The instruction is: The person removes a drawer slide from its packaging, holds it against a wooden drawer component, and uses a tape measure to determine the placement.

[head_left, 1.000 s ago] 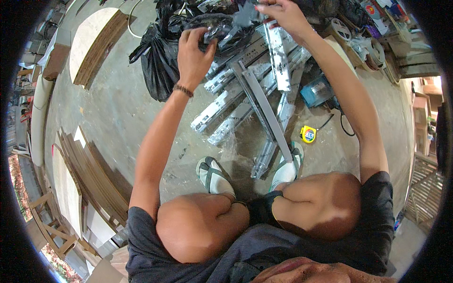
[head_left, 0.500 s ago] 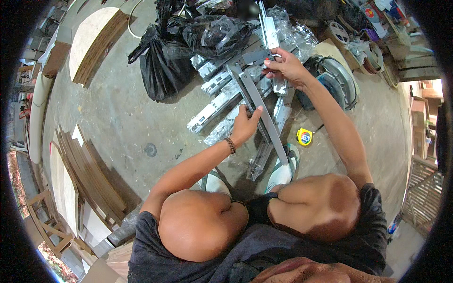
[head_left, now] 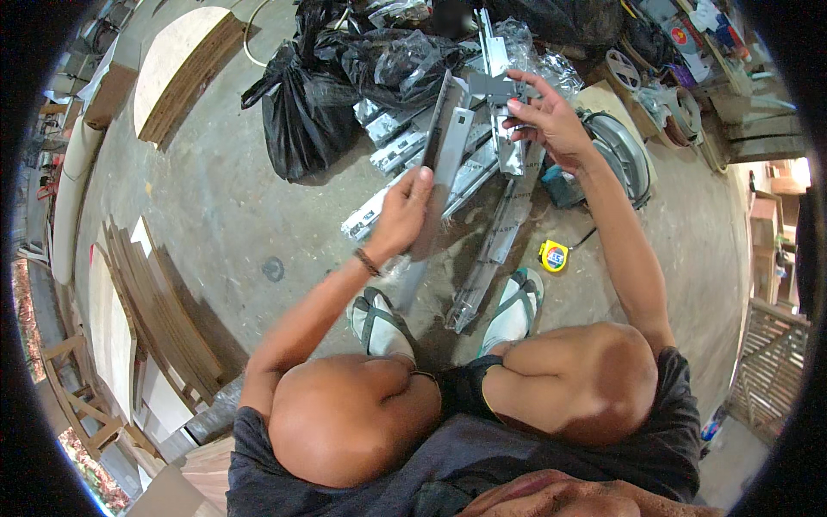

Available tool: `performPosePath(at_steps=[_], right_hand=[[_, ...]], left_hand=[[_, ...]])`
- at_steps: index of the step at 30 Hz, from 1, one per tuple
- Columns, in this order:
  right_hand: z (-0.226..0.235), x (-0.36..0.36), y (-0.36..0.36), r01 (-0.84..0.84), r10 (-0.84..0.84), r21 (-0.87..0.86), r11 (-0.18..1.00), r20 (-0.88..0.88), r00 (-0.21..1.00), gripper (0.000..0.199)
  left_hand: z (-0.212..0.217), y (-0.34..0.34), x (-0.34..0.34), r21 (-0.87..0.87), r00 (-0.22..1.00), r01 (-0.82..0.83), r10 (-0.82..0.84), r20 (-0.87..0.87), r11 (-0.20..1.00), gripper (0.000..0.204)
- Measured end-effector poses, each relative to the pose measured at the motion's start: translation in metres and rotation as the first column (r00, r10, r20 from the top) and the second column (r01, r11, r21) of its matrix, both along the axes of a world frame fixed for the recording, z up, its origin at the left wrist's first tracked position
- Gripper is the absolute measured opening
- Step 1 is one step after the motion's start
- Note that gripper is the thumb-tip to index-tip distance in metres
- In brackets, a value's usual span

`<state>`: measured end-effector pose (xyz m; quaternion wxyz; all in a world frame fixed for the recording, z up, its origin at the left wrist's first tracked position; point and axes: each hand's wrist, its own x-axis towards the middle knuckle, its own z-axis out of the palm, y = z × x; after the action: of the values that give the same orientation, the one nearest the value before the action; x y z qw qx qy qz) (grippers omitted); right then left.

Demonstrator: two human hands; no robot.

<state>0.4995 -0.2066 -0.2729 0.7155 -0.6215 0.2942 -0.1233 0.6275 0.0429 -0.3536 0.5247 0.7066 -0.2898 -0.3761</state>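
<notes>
My left hand (head_left: 401, 211) is closed around a pair of long grey metal drawer slides (head_left: 454, 142), tilted with their far ends up and their near ends low, blurred by motion. To the right, my right hand (head_left: 556, 129) pinches a small dark grey bracket-like piece (head_left: 493, 85) between thumb and fingers; its exact kind is unclear. Beneath both hands lies a pile of metal drawer slides (head_left: 396, 155), some in clear plastic. One clear-wrapped slide (head_left: 493, 250) rests on the floor nearer my feet.
Black plastic bags (head_left: 301, 129) crowd the far side. A circular saw (head_left: 616, 155) sits right of the pile, and a yellow tape measure (head_left: 553, 256) lies near my right foot. Curved boards (head_left: 185, 69) and stacked wood strips (head_left: 164, 302) lie on the left.
My left hand has swung the drawer slides left, away from my right foot. My right hand has moved slightly up and right with the grey piece, now apart from the slides.
</notes>
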Motion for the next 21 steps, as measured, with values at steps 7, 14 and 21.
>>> performPosePath(at_steps=[7, 14, 21], right_hand=[[0.014, -0.009, 0.015, -0.213, 0.229, -0.250, 0.945, 0.037, 0.973, 0.030], [0.022, -0.022, 0.033, -0.364, 0.402, -0.536, 0.762, -0.048, 0.914, 0.037], [0.016, -0.030, 0.026, -0.349, 0.370, -0.323, 0.880, 0.004, 0.929, 0.032]], left_hand=[[0.041, 0.043, 0.072, 0.196, 0.933, 0.348, -0.360, 0.027, 0.917, 0.064], [0.056, 0.062, 0.076, 0.184, 0.849, 0.528, -0.521, -0.088, 0.829, 0.063], [0.056, 0.060, 0.070, 0.182, 0.873, 0.486, -0.482, -0.071, 0.854, 0.065]])
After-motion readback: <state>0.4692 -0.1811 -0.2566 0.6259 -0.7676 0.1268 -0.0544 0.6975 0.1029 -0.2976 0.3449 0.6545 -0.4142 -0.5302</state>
